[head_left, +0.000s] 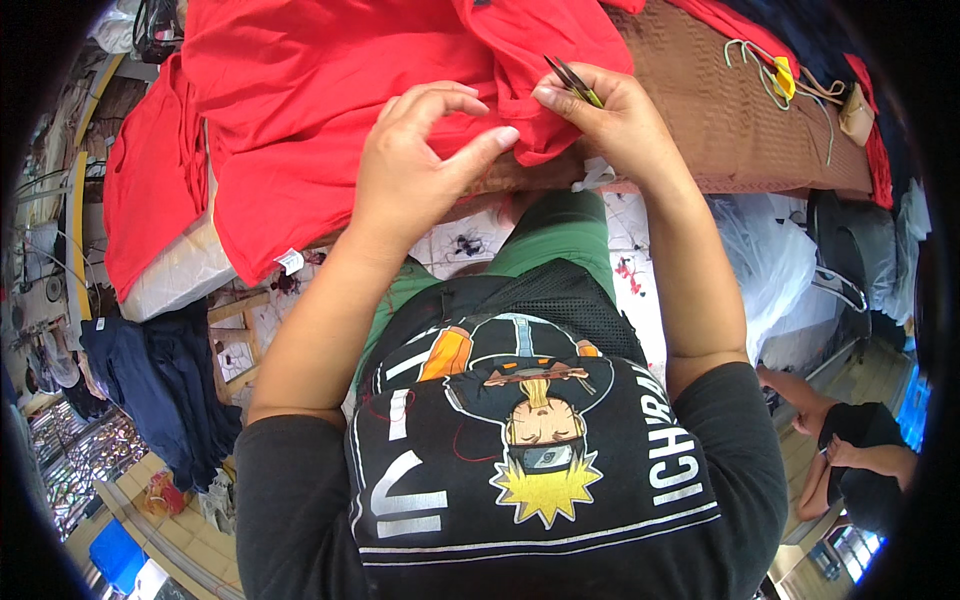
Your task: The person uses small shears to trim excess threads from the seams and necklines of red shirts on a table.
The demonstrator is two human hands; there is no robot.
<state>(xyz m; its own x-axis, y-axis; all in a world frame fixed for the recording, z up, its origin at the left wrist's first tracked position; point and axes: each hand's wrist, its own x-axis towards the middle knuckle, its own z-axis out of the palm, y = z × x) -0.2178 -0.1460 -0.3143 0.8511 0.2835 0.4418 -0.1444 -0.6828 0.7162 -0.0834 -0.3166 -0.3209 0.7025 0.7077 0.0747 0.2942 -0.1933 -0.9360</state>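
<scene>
A red garment (330, 90) lies spread over the table in front of me, its lower part draping past the near edge. My right hand (630, 120) is closed around small thread snips (570, 78), dark blades pointing up and left, with a yellow-green part at the grip. Its thumb and index finger meet at a fold of the red cloth; whether they also pinch it I cannot tell. To the left, my left hand (415, 165) is held over the cloth, thumb and fingers apart, with nothing visible between them. A small white label (289, 262) shows at the garment's lower corner.
Brown quilted cloth (720, 120) covers the table's right side, with wire hangers (765, 70) and a yellow piece (784, 78) on it. Clear plastic bags (765, 260) stand at right. Dark clothes (165, 390) hang at lower left. Another person (860, 460) is at lower right.
</scene>
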